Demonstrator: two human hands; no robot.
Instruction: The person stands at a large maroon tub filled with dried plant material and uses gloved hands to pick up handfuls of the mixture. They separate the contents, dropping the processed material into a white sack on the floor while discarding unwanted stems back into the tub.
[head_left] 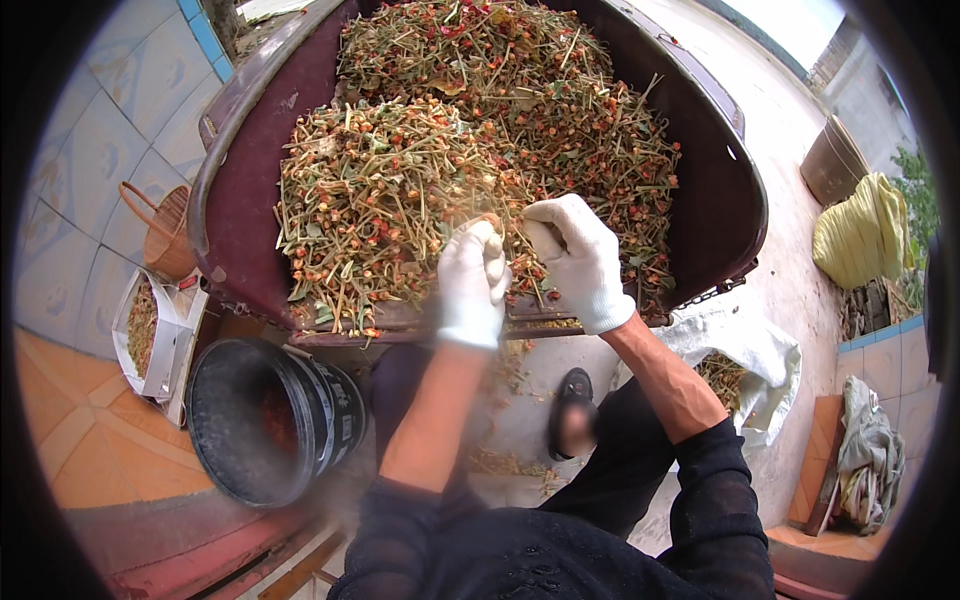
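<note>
Both my hands wear white gloves and are held over the near part of a heap of cut plant stalks (370,190) with small orange-red tips. The heap fills a maroon metal cart bed (725,190). My left hand (472,280) is closed, knuckles up, with a small orange-brown patch at its fingertips; what it grips cannot be made out. Just to the right, my right hand (583,255) curls its fingers toward the thumb in a pinch. Anything between those fingertips is hidden or too small to name. The hands are close together but apart.
A black bucket (345,410) with reddish bits inside stands at lower left. Beyond it are a white box (180,340) of stalks and a brown basket (170,235). A white sack (775,360) with stalks lies at right; a yellow sack (860,235) and a brown bin (833,165) stand farther off.
</note>
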